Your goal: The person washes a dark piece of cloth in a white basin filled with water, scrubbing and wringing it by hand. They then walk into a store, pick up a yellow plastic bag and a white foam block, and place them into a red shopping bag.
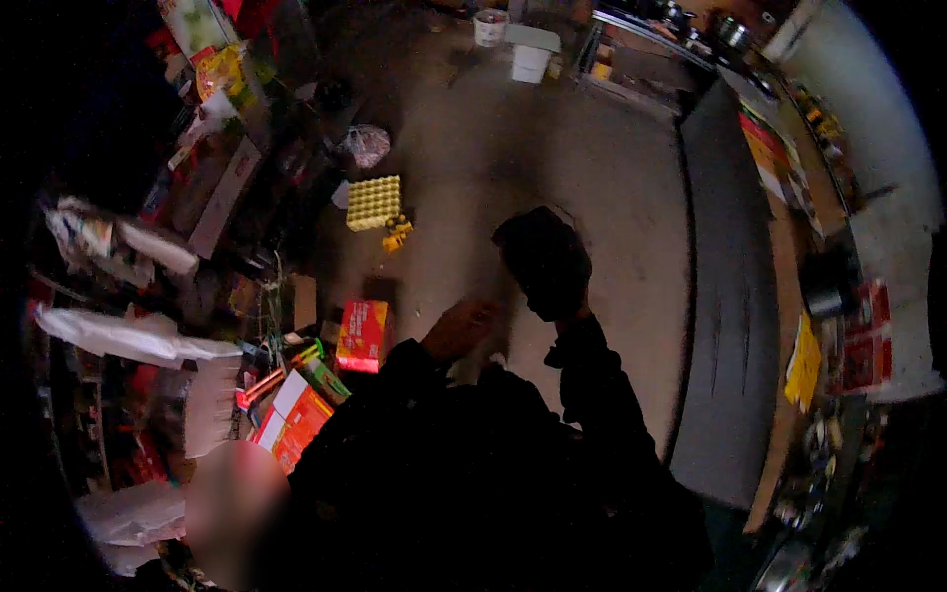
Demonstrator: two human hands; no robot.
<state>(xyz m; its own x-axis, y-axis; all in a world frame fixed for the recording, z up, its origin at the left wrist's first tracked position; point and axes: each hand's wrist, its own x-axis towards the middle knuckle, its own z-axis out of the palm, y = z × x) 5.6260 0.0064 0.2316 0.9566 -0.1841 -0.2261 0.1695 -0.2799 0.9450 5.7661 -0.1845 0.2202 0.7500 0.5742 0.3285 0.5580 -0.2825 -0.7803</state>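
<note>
My right hand [573, 314] is mostly hidden by a black object [546, 259] in front of my body; the object's kind is too dark to tell. My left hand [460, 329] is lower and to the left of it, dimly lit, its fingers pointing towards the black object without plainly touching it. Whether the left hand holds anything is not visible. A red and yellow printed box [364, 333] stands on the floor to the left of my left hand. Beyond it lie a yellow egg tray [373, 202] and small yellow pieces [398, 234].
Cluttered shelves with cartons and packages line the left side. A clear plastic bag [368, 144] lies beyond the egg tray. At the far end stand a white bucket [490, 28] and a lidded white bin [530, 63]. A long counter with a grey front [729, 311] runs along the right.
</note>
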